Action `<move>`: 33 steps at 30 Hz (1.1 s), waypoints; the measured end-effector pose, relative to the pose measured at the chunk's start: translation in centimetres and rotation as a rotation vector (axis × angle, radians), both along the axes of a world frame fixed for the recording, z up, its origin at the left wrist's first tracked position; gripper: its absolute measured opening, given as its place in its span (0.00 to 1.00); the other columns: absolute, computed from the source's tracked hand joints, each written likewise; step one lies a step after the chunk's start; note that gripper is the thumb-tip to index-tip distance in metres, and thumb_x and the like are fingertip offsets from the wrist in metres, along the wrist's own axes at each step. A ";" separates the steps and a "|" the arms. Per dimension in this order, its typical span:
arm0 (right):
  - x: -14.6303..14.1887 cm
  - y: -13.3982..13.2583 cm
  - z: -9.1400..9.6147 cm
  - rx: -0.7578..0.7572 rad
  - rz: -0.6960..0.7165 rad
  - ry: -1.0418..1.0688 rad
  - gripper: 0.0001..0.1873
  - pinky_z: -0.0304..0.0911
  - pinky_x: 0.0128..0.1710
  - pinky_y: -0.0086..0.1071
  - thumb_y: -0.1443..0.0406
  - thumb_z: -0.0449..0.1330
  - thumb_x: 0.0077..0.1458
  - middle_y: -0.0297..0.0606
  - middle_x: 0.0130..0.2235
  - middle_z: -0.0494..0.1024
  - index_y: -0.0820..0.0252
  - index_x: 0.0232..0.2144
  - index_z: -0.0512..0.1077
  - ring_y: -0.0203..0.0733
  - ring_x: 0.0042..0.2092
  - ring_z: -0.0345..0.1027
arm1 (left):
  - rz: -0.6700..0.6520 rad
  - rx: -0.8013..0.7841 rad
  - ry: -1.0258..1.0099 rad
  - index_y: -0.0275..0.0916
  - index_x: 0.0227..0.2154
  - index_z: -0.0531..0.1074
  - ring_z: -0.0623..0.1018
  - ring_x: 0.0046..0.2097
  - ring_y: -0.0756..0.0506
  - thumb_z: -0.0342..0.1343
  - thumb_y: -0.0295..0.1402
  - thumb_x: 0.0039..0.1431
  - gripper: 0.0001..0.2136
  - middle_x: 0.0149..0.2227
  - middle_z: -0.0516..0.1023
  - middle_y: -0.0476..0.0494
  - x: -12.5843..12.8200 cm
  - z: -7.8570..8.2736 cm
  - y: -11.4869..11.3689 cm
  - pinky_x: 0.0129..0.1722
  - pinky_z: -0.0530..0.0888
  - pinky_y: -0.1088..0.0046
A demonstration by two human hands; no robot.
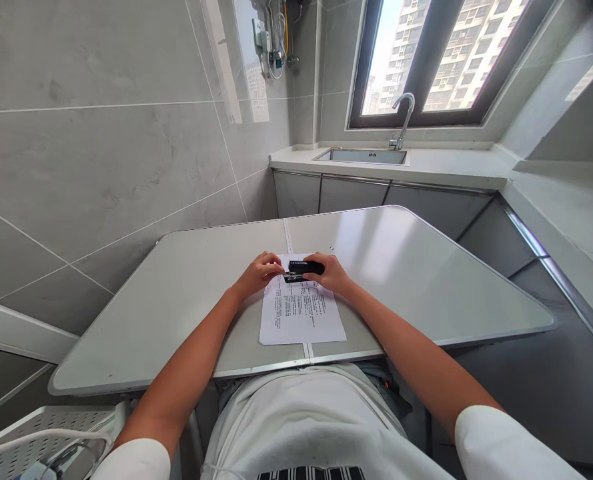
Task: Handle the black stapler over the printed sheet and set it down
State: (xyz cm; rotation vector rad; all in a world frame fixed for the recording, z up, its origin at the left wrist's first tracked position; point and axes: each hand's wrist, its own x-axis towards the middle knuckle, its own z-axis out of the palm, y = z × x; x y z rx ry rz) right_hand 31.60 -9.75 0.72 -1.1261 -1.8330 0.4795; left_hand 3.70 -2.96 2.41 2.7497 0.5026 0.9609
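A black stapler (306, 267) is held over the upper part of a printed sheet of paper (303, 320). Its upper arm is lifted from its base, and a silvery strip shows between them. My right hand (330, 272) is closed around the stapler's right end. At the other end, the fingers of my left hand (266, 270) are pinched together, right beside the stapler's tip. Whatever small thing they may hold is too small to make out. The paper lies flat on the table, its top partly covered by both hands and the stapler.
The pale folding table (201, 300) has a seam down its middle and a metal edge. Beyond it stands a counter with a sink (366, 157) and a tap (403, 120) under a window. A white perforated basket (51, 427) with cables is at lower left. Tiled wall rises on the left.
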 end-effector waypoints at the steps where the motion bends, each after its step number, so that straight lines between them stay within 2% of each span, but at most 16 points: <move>1: -0.1 0.0 0.0 0.001 0.007 -0.004 0.15 0.66 0.41 0.38 0.61 0.72 0.53 0.37 0.38 0.80 0.55 0.43 0.80 0.44 0.37 0.73 | -0.008 -0.002 -0.002 0.45 0.37 0.81 0.73 0.43 0.44 0.54 0.34 0.73 0.11 0.42 0.78 0.42 0.1 0.0 -0.1 0.44 0.75 0.63; 5: -0.3 0.1 -0.3 0.003 0.027 0.009 0.15 0.67 0.42 0.38 0.60 0.72 0.52 0.37 0.38 0.80 0.55 0.43 0.80 0.45 0.38 0.74 | -0.021 -0.030 -0.010 0.44 0.38 0.78 0.74 0.43 0.44 0.54 0.35 0.73 0.09 0.42 0.78 0.42 0.5 0.3 -0.7 0.46 0.74 0.62; 13: -0.9 -0.2 -0.3 -0.008 0.037 0.041 0.17 0.68 0.44 0.40 0.59 0.73 0.51 0.37 0.38 0.81 0.55 0.43 0.81 0.46 0.39 0.75 | 0.028 -0.089 -0.062 0.43 0.36 0.68 0.73 0.40 0.44 0.57 0.34 0.70 0.06 0.38 0.75 0.45 1.0 0.3 -1.4 0.43 0.72 0.65; 18: -1.3 -0.4 -0.3 -0.020 0.050 0.092 0.17 0.68 0.45 0.41 0.58 0.71 0.52 0.38 0.40 0.81 0.55 0.44 0.80 0.48 0.41 0.75 | 0.091 -0.200 -0.112 0.43 0.36 0.67 0.72 0.38 0.46 0.61 0.34 0.66 0.06 0.38 0.74 0.47 1.0 0.1 -1.6 0.42 0.72 0.66; 23: -1.4 -0.3 -0.4 0.004 0.052 0.106 0.16 0.67 0.45 0.41 0.59 0.70 0.52 0.38 0.38 0.80 0.55 0.44 0.79 0.47 0.40 0.74 | 0.077 -0.270 -0.106 0.42 0.33 0.68 0.72 0.38 0.46 0.57 0.31 0.66 0.05 0.37 0.74 0.46 1.5 0.2 -1.9 0.42 0.72 0.66; 33: -1.3 -0.2 -0.6 -0.018 0.010 0.069 0.17 0.68 0.44 0.41 0.59 0.70 0.50 0.38 0.38 0.80 0.54 0.44 0.80 0.47 0.38 0.74 | 0.101 -0.301 -0.104 0.42 0.35 0.67 0.71 0.36 0.47 0.56 0.28 0.63 0.04 0.35 0.74 0.49 2.1 -0.7 -1.8 0.40 0.71 0.67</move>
